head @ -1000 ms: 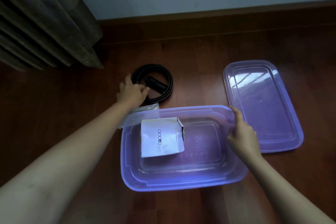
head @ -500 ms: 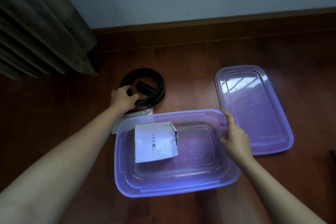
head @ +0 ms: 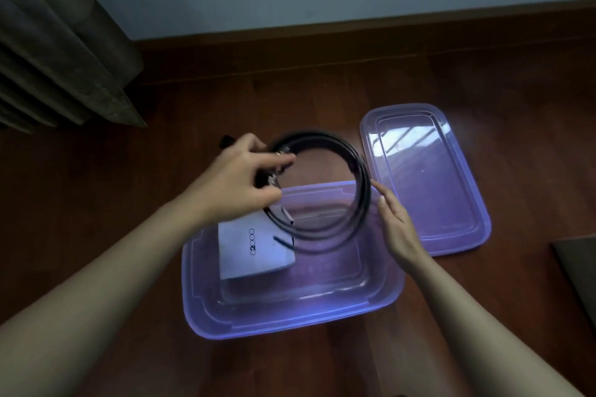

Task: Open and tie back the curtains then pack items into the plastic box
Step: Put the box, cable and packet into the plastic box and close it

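the left hand (head: 240, 185) pinches the coiled black cable (head: 325, 190) at one side, holding it over the plastic box (head: 290, 316) beside the white carton (head: 254, 248), while the open right hand (head: 398, 229) steadies the loop's far edge so it drops in flat.

glossy translucent plastic box (head: 290, 325), polished wood floor (head: 96, 203)

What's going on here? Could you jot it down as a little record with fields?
Setting: wooden floor by a wall, curtain at left
Left hand: grips a coiled black cable, held above the box
Right hand: open, fingertips at the coil's right side
Plastic box: purple, open, on the floor
Inside box: white carton
Lid: off, lying right of the box
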